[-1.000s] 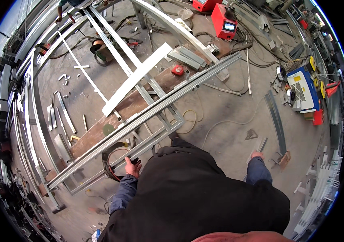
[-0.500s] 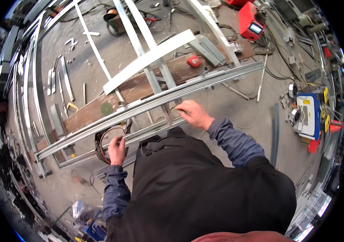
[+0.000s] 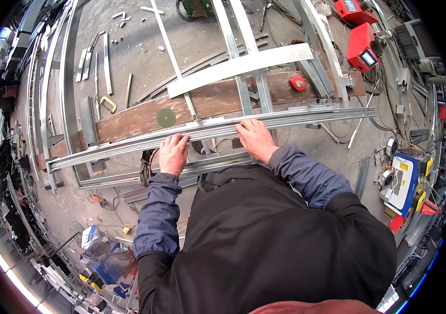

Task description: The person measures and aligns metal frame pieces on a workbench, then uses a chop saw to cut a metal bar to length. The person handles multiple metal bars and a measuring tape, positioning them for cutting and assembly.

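A long grey metal rail (image 3: pixel 307 114) runs across in front of me as the near edge of a metal frame. My left hand (image 3: pixel 173 156) lies at its near side, fingers bent onto the rail. Farther right, my right hand (image 3: pixel 257 140) has its fingers curled over the same rail; the thumbs' grip underneath is hidden. Just behind the rail, a green round disc (image 3: pixel 166 118) lies on a worn brown board (image 3: pixel 212 102). Beside my left wrist hangs a dark rounded object (image 3: pixel 145 168), mostly covered by the hand and sleeve.
A pale flat metal strip (image 3: pixel 238 68) lies across the frame bars. A red tape measure (image 3: pixel 298 83) sits on the board, a yellow clamp (image 3: pixel 109 103) lies at left. Red machines (image 3: pixel 363 49) stand back right; a blue-and-white machine (image 3: pixel 402 180) stands at right. Cables trail over the floor.
Both hands have come onto the rail: the left moved up from the dark rounded object, the right closed over the rail's edge. The view has shifted, so the frame appears farther right.
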The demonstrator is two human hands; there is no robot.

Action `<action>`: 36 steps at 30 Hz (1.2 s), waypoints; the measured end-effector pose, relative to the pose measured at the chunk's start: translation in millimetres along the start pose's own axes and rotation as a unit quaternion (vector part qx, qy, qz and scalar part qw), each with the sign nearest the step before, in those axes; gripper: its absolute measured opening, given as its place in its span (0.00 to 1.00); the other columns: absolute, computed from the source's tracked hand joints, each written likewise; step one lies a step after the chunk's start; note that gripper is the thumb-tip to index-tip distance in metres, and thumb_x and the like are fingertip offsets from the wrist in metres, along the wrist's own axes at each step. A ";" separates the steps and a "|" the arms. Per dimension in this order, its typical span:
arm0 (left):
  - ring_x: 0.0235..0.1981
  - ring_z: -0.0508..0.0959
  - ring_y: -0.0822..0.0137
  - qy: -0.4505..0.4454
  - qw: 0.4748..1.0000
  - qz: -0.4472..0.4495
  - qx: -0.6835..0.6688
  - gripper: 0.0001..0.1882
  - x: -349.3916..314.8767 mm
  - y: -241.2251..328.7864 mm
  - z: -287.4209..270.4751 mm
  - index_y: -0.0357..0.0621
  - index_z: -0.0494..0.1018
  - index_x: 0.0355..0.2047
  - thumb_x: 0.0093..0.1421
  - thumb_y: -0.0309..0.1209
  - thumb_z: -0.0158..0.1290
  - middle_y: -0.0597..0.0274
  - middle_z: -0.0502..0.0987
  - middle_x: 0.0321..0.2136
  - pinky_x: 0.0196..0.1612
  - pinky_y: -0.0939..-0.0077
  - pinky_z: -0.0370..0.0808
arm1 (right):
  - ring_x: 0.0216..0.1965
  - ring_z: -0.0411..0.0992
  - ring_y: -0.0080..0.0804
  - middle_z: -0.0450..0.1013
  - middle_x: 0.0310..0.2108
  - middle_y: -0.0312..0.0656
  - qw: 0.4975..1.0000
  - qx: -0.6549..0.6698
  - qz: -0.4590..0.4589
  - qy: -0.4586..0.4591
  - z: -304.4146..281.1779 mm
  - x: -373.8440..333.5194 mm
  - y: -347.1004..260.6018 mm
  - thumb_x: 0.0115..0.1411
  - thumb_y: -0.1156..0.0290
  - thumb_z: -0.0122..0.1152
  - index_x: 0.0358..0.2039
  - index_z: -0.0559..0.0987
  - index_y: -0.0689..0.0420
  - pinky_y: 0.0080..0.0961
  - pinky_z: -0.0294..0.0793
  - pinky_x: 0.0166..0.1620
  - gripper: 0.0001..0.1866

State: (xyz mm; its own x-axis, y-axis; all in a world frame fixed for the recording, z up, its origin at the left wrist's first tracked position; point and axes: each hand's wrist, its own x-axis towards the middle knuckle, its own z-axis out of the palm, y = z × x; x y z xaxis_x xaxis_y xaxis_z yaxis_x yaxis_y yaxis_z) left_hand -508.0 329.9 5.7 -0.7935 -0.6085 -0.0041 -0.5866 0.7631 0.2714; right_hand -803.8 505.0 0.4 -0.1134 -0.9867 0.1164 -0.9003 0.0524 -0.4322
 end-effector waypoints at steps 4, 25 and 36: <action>0.48 0.79 0.58 0.019 0.999 0.022 -0.014 0.13 0.6 -17.3 6.0 0.52 0.84 0.47 0.61 0.32 0.65 0.67 0.80 0.42 0.52 0.60 0.75 | 0.51 0.74 0.43 0.76 0.46 0.39 1.000 0.011 -0.004 -0.008 8.9 -2.2 -5.6 0.61 0.71 0.68 0.51 0.84 0.53 0.42 0.74 0.55 0.16; 0.47 0.78 0.59 0.072 0.992 0.103 -0.032 0.10 0.1 -36.7 21.7 0.50 0.80 0.41 0.63 0.39 0.64 0.65 0.78 0.41 0.52 0.58 0.73 | 0.44 0.73 0.42 0.73 0.39 0.37 0.997 -0.009 -0.079 -0.005 20.8 11.0 6.0 0.56 0.71 0.69 0.41 0.82 0.51 0.39 0.75 0.48 0.11; 0.46 0.77 0.58 0.070 0.992 0.089 -0.054 0.08 -2.2 -41.2 34.4 0.52 0.78 0.36 0.59 0.34 0.66 0.66 0.77 0.39 0.49 0.58 0.72 | 0.41 0.73 0.40 0.73 0.35 0.35 0.996 0.015 -0.087 0.013 19.9 9.4 6.9 0.58 0.70 0.70 0.37 0.82 0.49 0.38 0.75 0.46 0.07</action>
State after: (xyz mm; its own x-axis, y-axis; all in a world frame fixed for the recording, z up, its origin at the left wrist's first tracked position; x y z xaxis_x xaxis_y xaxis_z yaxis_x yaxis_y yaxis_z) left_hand -487.7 307.4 -38.6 -0.8482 -0.4967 0.1840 -0.4131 0.8377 0.3572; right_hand -802.7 493.1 -19.3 0.0314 -0.9760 0.2154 -0.8944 -0.1236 -0.4299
